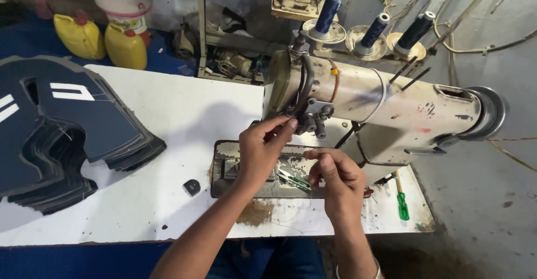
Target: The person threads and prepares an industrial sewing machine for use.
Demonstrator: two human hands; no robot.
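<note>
Sewing machine (380,105), cream and worn, stands on the right half of the white desk (184,111), its head end turned toward the desk's middle and its handwheel reaching past the right edge. At the desk's left edge lies a fanned stack of dark blue cut pieces (61,128) (some bear white stripes), and a small dark object (192,187) sits near the front edge, between the stack and the machine's metal bed plate (224,170). The left hand (260,150) is raised to the machine's head, its thumb and forefinger pinched together just beside the tension knobs (313,117); whether thread lies between them cannot be told. The right hand (335,178) hovers over the bed plate, fingers curled, pinching something too fine to make out. Small green-handled snips (295,180) lie on the plate between the hands. A green screwdriver (402,201) rests near the desk's right front corner. Behind the machine, three dark thread spools (373,30) stand upright.
</note>
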